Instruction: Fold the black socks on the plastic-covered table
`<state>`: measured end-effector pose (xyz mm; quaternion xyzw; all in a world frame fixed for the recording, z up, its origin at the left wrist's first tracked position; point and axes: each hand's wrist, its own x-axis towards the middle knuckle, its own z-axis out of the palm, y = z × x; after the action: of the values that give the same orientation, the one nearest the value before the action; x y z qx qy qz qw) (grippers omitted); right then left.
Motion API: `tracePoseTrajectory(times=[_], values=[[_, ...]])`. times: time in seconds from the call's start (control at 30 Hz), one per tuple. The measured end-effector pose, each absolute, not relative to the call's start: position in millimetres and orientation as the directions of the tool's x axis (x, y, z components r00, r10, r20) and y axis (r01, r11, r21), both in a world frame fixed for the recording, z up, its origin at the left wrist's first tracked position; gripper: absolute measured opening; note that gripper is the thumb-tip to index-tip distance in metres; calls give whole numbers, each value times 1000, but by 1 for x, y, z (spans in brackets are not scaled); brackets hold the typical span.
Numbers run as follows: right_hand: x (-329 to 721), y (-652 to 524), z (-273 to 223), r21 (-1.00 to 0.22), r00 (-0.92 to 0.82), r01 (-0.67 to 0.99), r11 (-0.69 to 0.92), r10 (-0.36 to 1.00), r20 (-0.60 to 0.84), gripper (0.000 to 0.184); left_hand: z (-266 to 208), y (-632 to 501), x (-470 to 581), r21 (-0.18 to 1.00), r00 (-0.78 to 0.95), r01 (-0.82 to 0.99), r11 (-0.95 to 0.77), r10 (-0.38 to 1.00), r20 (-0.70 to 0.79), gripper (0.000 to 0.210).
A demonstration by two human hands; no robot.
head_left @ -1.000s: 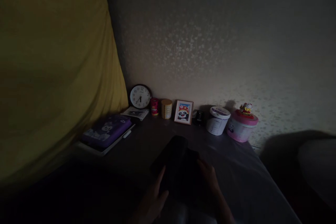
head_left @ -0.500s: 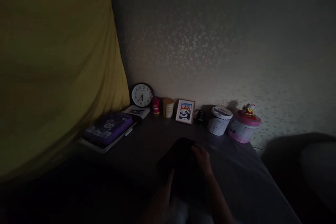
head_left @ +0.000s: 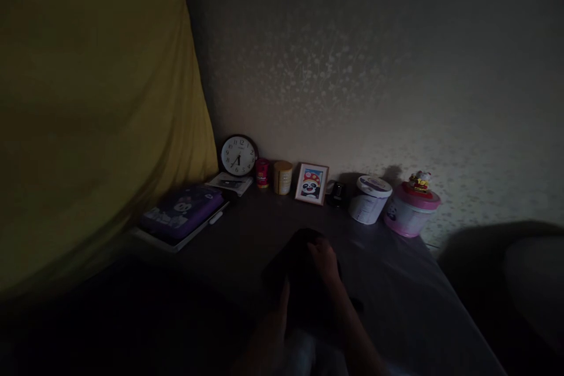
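Note:
A black, soft-looking item point(head_left: 293, 255) with a rounded top lies on the dark grey table in front of me, too dark to tell its kind. My right hand point(head_left: 325, 259) grips its upper right part, fingers bent over it. At its lower left is my left hand point(head_left: 279, 311), thumb up against the near side; its other fingers are lost in shadow. A small dark end, perhaps a strap, sticks out to the right of my right forearm.
Along the wall stand a round clock point(head_left: 239, 155), a red can point(head_left: 262, 174), a yellow-lidded canister point(head_left: 282, 178), a framed panda picture point(head_left: 312, 184), a white tub point(head_left: 371, 202) and a pink tub point(head_left: 412, 211) topped by a figurine. A purple case point(head_left: 183, 214) lies left, beside a yellow curtain point(head_left: 110, 100).
My right hand has shifted left across the top of the black item. A small dark end now shows right of my forearm. The left hand stays nearly in place.

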<state>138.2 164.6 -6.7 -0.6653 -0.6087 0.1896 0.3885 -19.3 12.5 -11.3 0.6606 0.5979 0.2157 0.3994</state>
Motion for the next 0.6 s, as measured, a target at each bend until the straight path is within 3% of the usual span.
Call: tracePoseTrajectory(times=[0.17, 0.4, 0.5, 0.6], values=[[134, 158, 5, -704, 130, 710, 0, 983, 131, 29, -11, 11, -19, 750, 210, 661, 7, 958, -194, 35], [124, 142, 24, -533, 63, 846, -20, 996, 62, 26, -11, 8, -19, 718, 232, 695, -40, 957, -172, 34], [121, 137, 20, -542, 5, 839, 47, 996, 95, 25, -11, 10, -20, 713, 237, 699, -58, 959, -155, 33], [126, 129, 13, -601, -134, 762, 239, 967, 215, 20, -12, 12, -21, 712, 233, 699, -68, 963, -137, 34]])
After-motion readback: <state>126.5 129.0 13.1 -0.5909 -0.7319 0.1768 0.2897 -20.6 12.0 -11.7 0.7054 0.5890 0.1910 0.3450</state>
